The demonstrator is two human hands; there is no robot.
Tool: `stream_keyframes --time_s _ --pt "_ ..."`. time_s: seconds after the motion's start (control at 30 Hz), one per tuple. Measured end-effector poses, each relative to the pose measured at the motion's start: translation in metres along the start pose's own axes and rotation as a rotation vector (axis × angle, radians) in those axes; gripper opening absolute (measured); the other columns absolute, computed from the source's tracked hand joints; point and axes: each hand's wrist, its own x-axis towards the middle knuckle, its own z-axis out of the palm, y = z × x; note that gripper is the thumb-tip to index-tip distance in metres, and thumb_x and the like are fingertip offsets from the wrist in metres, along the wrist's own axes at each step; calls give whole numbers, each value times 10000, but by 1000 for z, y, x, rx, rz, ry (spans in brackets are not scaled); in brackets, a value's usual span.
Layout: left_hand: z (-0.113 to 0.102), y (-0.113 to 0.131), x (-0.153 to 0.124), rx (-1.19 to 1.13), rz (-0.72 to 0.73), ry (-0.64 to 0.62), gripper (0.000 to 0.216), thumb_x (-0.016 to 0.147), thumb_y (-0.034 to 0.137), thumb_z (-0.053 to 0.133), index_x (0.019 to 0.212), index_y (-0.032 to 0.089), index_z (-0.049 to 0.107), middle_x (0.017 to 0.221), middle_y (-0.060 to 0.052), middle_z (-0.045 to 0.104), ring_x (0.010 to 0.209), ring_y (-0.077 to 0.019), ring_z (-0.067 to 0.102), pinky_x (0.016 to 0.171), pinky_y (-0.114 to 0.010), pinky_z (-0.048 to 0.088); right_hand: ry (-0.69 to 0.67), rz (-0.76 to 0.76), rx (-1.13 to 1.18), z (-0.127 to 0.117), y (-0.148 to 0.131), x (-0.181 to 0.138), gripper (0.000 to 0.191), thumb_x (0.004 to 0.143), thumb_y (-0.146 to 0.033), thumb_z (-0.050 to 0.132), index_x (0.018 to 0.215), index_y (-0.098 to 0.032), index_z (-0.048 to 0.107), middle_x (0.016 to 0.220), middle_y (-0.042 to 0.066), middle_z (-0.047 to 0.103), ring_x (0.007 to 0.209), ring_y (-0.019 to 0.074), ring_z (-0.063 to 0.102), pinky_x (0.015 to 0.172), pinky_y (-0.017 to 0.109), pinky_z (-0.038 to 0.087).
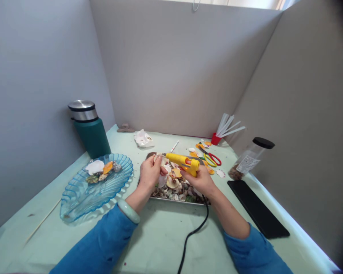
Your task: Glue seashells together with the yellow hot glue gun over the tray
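My right hand (200,180) grips a yellow glue gun (183,162) whose nozzle points left, towards my left hand. My left hand (150,172) is closed on a small pale shell (160,160), held right at the nozzle tip. Both hands hover over a metal tray (151,155) filled with several mixed seashells. The gun's black cord (193,232) trails down across the green table cover towards me.
A blue shell-shaped glass dish (85,194) with a few shells lies at left, a teal flask (90,131) behind it. Scissors (210,156), a red cup of glue sticks (221,131), a tilted jar (250,159) and a black phone (257,207) sit at right. Grey partition walls enclose the table.
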Motion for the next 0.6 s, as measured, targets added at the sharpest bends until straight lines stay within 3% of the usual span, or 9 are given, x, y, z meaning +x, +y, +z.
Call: stream_keyframes --time_s 0.6 --pt "0 0 0 34 8 8 324 786 482 481 700 174 531 462 7 585 405 -129 535 433 -213 386 9 -25 -48 -1 1 1 264 786 -399 561 798 -147 642 665 21 590 588 147 532 544 236 445"
